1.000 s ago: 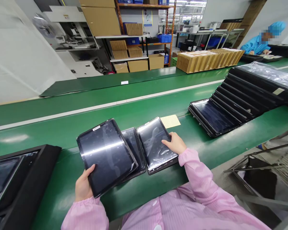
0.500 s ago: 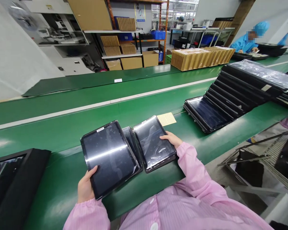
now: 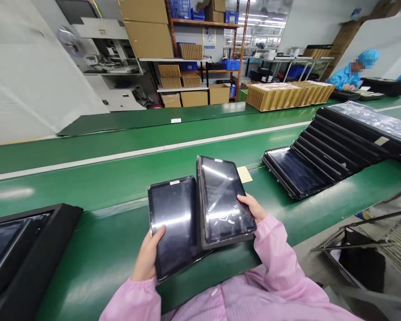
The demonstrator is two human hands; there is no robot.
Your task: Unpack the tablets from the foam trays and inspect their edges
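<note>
My left hand grips a black display panel by its lower left edge, thumb on the glass. A small white label marks that panel's top edge. My right hand is closed on the right edge of a second display panel, thumb on top. This one is tilted, its left side overlapping the first panel's right edge; more than one layer shows along its edge. Both screens face up and reflect light. Behind the right panel, a cream sheet of small dots lies on the green bench.
To the right, a long leaning row of black panels lies on the bench. A black foam tray holding a screen is at the left. Cardboard dividers stand farther back, near a person in blue.
My left hand's panel has moved right, against the other one. The right-hand panel is now raised and overlaps it, covering the panel edge seen between them before. The camera view has shifted.
</note>
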